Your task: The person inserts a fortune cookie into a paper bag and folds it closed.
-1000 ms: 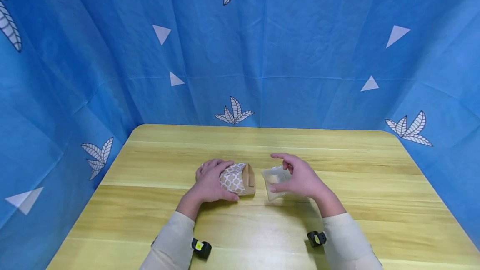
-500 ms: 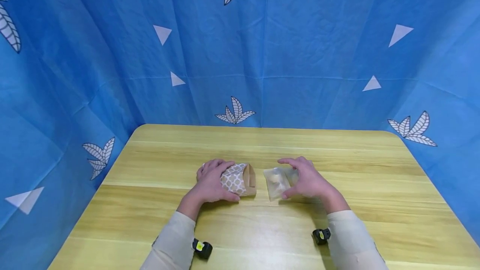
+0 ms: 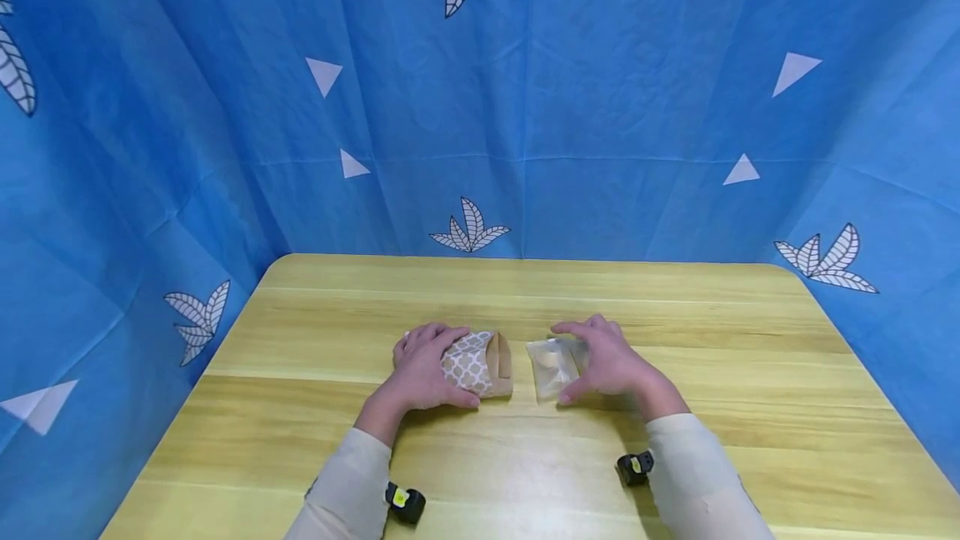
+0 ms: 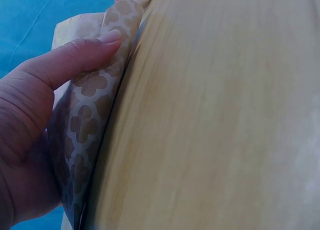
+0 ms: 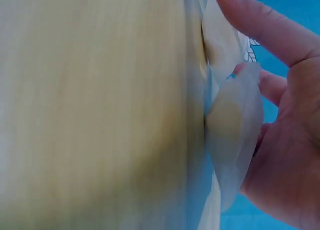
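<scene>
My left hand (image 3: pixel 423 369) holds a brown paper bag (image 3: pixel 468 363) with a white lattice pattern, lying on its side with its open mouth to the right. In the left wrist view the thumb (image 4: pixel 85 57) presses along the patterned side of the bag. Just right of the mouth lies a translucent packet (image 3: pixel 551 369) with something pale inside. My right hand (image 3: pixel 611 361) arches over its right part, thumb and index finger spread wide at its two edges. The right wrist view shows a second frosted packet (image 5: pixel 232 135) between thumb and fingers, near the palm.
Everything rests on a light wood-grain table (image 3: pixel 480 457). A blue curtain (image 3: pixel 622 107) with white leaves and triangles hangs behind the table and along its sides. Small black devices (image 3: pixel 406 503) are strapped at both wrists.
My right hand has come down and slightly right over the packets, which now show more clearly beside the thumb. The left hand and the paper bag have stayed nearly still.
</scene>
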Action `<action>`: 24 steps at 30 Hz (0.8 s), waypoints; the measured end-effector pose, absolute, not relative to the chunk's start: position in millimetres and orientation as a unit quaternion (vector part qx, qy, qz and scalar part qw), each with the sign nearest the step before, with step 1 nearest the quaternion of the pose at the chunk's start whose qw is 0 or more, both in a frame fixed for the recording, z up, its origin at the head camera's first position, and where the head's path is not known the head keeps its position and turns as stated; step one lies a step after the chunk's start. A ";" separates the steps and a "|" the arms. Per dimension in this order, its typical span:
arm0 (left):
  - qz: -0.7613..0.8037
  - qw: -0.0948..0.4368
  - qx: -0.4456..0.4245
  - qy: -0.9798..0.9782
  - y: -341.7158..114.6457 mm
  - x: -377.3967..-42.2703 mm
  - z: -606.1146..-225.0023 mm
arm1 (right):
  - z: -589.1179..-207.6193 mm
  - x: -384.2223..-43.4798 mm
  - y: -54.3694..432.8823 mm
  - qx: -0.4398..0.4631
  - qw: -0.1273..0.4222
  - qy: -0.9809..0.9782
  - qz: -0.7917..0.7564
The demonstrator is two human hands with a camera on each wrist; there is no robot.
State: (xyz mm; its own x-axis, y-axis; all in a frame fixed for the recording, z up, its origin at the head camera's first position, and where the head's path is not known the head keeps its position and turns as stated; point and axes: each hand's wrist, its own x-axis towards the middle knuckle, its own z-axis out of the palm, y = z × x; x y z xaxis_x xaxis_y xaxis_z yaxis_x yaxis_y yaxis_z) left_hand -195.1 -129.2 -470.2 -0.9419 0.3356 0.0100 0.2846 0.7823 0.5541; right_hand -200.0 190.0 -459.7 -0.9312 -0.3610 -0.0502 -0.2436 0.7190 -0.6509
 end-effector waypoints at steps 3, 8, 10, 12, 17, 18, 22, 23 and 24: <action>0.289 0.043 0.164 0.942 -129.0 -194.9 -470.7 | -461.0 -200.8 189.0 -0.162 0.090 0.925 -0.331; 0.285 0.043 0.164 0.943 -129.1 -195.5 -471.8 | -462.8 -202.0 187.7 -0.168 0.081 0.931 -0.313; 0.285 0.043 0.165 0.943 -129.1 -195.5 -471.7 | -463.2 -201.9 186.9 -0.168 0.077 0.932 -0.311; 0.284 0.043 0.165 0.943 -129.4 -195.4 -471.4 | -463.4 -201.6 186.1 -0.166 0.076 0.932 -0.313; 0.286 0.044 0.166 0.943 -129.8 -195.2 -470.1 | -464.0 -201.1 184.9 -0.161 0.081 0.929 -0.322; 0.286 0.045 0.166 0.943 -129.7 -195.1 -470.0 | -463.6 -200.9 184.6 -0.161 0.081 0.929 -0.323; 0.285 0.043 0.169 0.942 -129.7 -195.0 -470.0 | -461.2 -199.8 182.8 -0.164 0.075 0.928 -0.326; 0.285 0.043 0.169 0.943 -129.8 -195.1 -470.2 | -460.2 -199.5 182.3 -0.166 0.071 0.928 -0.327; 0.285 0.044 0.168 0.943 -129.8 -195.2 -470.3 | -459.3 -199.3 181.6 -0.168 0.066 0.927 -0.327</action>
